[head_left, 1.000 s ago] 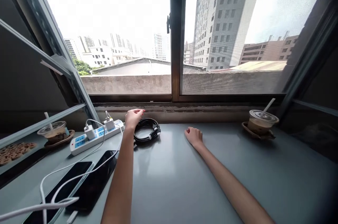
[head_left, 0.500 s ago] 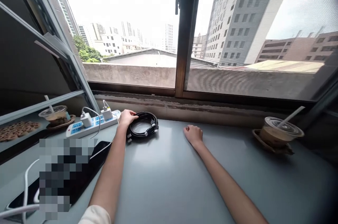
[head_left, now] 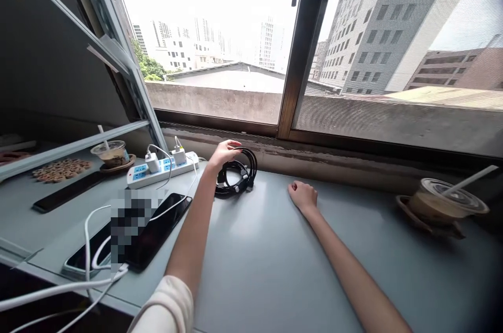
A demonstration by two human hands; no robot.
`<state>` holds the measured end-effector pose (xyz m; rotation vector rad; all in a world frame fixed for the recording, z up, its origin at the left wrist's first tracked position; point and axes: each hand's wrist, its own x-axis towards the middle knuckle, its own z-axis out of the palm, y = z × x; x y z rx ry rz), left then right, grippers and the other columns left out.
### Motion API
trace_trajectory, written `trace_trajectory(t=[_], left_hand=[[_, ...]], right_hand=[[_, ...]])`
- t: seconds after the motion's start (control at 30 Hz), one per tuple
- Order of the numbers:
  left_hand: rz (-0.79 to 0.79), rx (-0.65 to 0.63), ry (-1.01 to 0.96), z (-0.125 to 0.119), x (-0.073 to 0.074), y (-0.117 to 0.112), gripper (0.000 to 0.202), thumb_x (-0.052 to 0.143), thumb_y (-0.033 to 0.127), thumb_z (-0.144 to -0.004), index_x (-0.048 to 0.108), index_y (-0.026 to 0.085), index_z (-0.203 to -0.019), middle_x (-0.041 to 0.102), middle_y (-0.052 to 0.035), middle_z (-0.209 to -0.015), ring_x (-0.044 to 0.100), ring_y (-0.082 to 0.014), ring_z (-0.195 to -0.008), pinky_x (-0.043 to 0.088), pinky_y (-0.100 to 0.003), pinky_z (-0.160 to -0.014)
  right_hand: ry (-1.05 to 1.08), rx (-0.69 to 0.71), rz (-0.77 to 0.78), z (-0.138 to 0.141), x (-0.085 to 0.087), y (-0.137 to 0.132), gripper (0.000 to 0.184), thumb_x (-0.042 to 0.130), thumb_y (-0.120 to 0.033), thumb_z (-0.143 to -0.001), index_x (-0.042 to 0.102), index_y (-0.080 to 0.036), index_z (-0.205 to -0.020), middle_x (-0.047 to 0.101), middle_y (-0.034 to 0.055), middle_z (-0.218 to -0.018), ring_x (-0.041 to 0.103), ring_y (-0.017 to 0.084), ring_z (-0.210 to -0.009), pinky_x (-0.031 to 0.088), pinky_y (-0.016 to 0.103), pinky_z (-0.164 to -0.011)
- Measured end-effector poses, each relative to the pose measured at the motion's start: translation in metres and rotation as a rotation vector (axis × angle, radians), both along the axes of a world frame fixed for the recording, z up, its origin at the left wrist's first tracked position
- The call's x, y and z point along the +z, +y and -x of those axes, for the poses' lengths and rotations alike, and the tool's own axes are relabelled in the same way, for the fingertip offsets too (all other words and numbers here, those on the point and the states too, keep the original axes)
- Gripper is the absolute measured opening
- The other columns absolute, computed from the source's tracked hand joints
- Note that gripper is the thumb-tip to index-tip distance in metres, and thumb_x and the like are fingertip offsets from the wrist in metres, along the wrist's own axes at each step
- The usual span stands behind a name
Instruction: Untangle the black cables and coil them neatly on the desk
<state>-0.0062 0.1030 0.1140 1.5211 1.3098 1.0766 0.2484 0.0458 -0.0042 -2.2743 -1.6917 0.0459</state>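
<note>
My left hand [head_left: 225, 153] is closed on a coiled black cable [head_left: 238, 176] and lifts its far side off the grey table [head_left: 275, 259], close to the window sill. The coil's near edge still rests on the table. My right hand [head_left: 302, 196] lies on the table to the right of the coil with its fingers curled loosely under, holding nothing.
A white power strip [head_left: 163, 169] with two chargers lies left of the coil, white leads running to phones [head_left: 157, 228]. Iced drinks with straws stand at far left [head_left: 112, 152] and far right [head_left: 446, 202]. A dark slab [head_left: 66, 191] and wooden pieces [head_left: 61, 168] lie left.
My left hand went from hovering over the coil to gripping it and tilting its far side up. The view has swung to the left. My right hand stayed put.
</note>
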Motion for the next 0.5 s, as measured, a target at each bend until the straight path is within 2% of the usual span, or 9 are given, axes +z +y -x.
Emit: trace_trajectory(t=[0.07,0.13,0.23,0.37,0.43,0.5], left_hand=[[0.147,-0.049,-0.039,-0.008,0.004,-0.005,0.031,0.067,0.019,-0.068,0.057,0.01,-0.096,0.06,-0.002,-0.061,0.047,-0.0061,-0.044,0.031,-0.017,-0.04],[0.218,-0.094,-0.044,-0.011,0.009,-0.01,0.03,0.067,0.019,-0.07,0.055,0.008,-0.095,0.058,-0.0023,-0.054,0.044,-0.0065,-0.04,0.028,-0.018,-0.037],[0.213,-0.243,-0.127,-0.011,0.018,-0.019,0.037,0.069,0.021,-0.07,0.054,0.01,-0.101,0.052,0.0026,-0.049,0.037,-0.0034,-0.037,0.024,-0.016,-0.036],[0.158,-0.542,-0.32,-0.02,0.037,-0.037,0.034,0.068,0.024,-0.072,0.056,0.01,-0.101,0.044,0.0069,-0.049,0.029,0.0001,-0.035,0.017,-0.014,-0.033],[0.159,-0.642,-0.381,-0.028,0.047,-0.049,0.032,0.063,0.027,-0.077,0.056,0.011,-0.103,0.041,0.0071,-0.049,0.032,-0.0011,-0.036,0.02,-0.014,-0.033],[0.142,-0.708,-0.466,-0.035,0.058,-0.062,0.033,0.06,0.027,-0.078,0.054,0.013,-0.108,0.045,0.0058,-0.052,0.037,-0.0028,-0.038,0.026,-0.014,-0.035]], right_hand=[[-0.006,-0.004,0.004,0.0,0.0,-0.001,0.03,0.04,-0.032,-0.084,0.063,-0.019,-0.072,0.065,0.006,-0.073,0.059,0.019,-0.072,0.029,0.025,-0.056],[-0.011,-0.009,0.008,0.0,0.0,-0.002,0.03,0.039,-0.033,-0.085,0.063,-0.018,-0.072,0.064,0.0062,-0.073,0.059,0.018,-0.071,0.028,0.025,-0.055],[-0.012,-0.018,0.006,0.001,0.001,-0.004,0.03,0.04,-0.034,-0.084,0.063,-0.019,-0.073,0.064,0.0054,-0.073,0.058,0.018,-0.071,0.027,0.024,-0.054],[-0.008,-0.031,-0.013,0.004,0.0,-0.005,0.028,0.041,-0.033,-0.084,0.062,-0.02,-0.072,0.064,0.0043,-0.072,0.058,0.018,-0.071,0.026,0.024,-0.055],[-0.005,-0.042,-0.023,0.005,-0.001,-0.005,0.027,0.042,-0.032,-0.084,0.063,-0.019,-0.071,0.063,0.0047,-0.071,0.058,0.018,-0.071,0.026,0.025,-0.055],[0.001,-0.055,-0.035,0.007,-0.001,-0.004,0.028,0.042,-0.032,-0.084,0.063,-0.019,-0.071,0.064,0.0052,-0.071,0.058,0.018,-0.071,0.026,0.025,-0.055]])
